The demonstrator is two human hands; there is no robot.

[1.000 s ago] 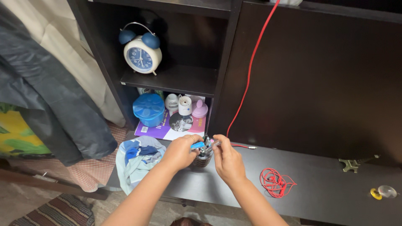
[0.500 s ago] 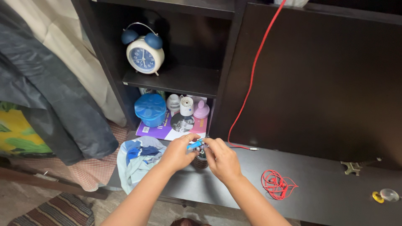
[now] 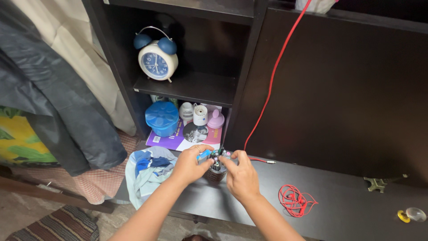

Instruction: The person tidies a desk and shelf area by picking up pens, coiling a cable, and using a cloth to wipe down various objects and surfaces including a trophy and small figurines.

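A small dark mesh holder (image 3: 216, 173) stands on the dark desk top (image 3: 339, 196), stuffed with pens and small items (image 3: 218, 156). My left hand (image 3: 191, 164) curls around its left side and pinches a small blue object (image 3: 203, 155) at the rim. From the right, my right hand (image 3: 240, 175) presses its fingertips onto the tops of the pens. The holder's lower part is mostly hidden between both hands.
A coiled red earphone cable (image 3: 296, 200) lies right of my hands; a red wire (image 3: 272, 80) runs up the cabinet. Blue cloth (image 3: 147, 172) sits left. Shelves hold a blue alarm clock (image 3: 156, 60), a blue lidded tub (image 3: 161, 117) and small bottles.
My right hand let go of the pen it held out and came in onto the holder's top. Both hands have closed in around the holder.
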